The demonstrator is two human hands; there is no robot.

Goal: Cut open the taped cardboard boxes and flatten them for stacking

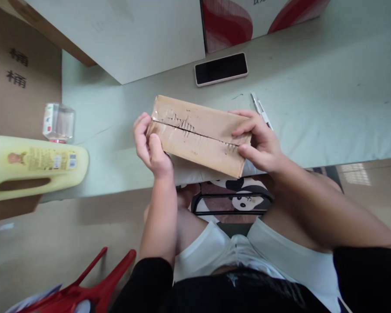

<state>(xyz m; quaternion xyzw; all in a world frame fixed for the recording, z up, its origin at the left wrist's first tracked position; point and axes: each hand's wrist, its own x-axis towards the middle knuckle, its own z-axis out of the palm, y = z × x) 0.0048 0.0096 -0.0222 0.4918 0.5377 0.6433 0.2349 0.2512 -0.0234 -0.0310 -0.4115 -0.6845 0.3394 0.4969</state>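
Note:
A small brown cardboard box (195, 134) is held between both hands over the front edge of the table. Along its upper face runs a seam, with torn, ridged patches beside it. My left hand (154, 145) grips the box's left end, thumb on the near side and fingers round the far corner. At the right end my right hand (259, 139) holds it, with the thumb and a finger on the upper face near the seam. A utility knife (261, 111) with a pale body lies on the table just beyond my right hand.
A phone (221, 69) lies behind the box. Large white boxes (150, 34) stand at the back. On the left are a yellow jug (35, 167), a clear bottle (60, 121) and a big carton (22, 87). A red stool (94, 282) stands on the floor.

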